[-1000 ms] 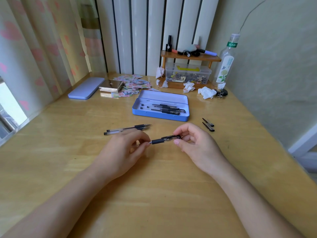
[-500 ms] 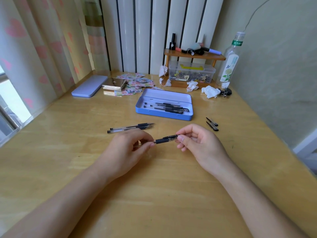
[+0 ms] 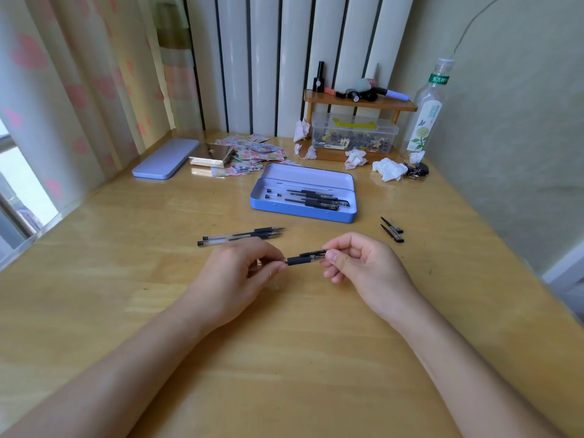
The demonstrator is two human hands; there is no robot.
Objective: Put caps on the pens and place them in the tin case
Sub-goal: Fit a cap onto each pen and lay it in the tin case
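Both hands hold one black gel pen (image 3: 304, 258) just above the wooden desk (image 3: 284, 358). My left hand (image 3: 240, 276) pinches its barrel, mostly hidden in the fingers. My right hand (image 3: 363, 267) grips the cap end, and the cap sits over the tip. Two uncapped pens (image 3: 241, 237) lie side by side beyond my left hand, tips pointing right. Two loose black caps (image 3: 392, 229) rest to the right. The open blue tin case (image 3: 303, 211) stands farther back with several capped pens (image 3: 311, 198) inside.
The tin's lid (image 3: 166, 158) lies at the back left beside a metallic box (image 3: 212, 155) and scattered stickers (image 3: 252, 151). A small wooden shelf (image 3: 358, 104), a clear plastic box (image 3: 354, 134), crumpled tissues (image 3: 389, 168) and a bottle (image 3: 427, 112) line the back.
My right hand has slid the cap further along the pen toward my left hand. The view has shifted slightly; the other pens, caps and tin have not moved.
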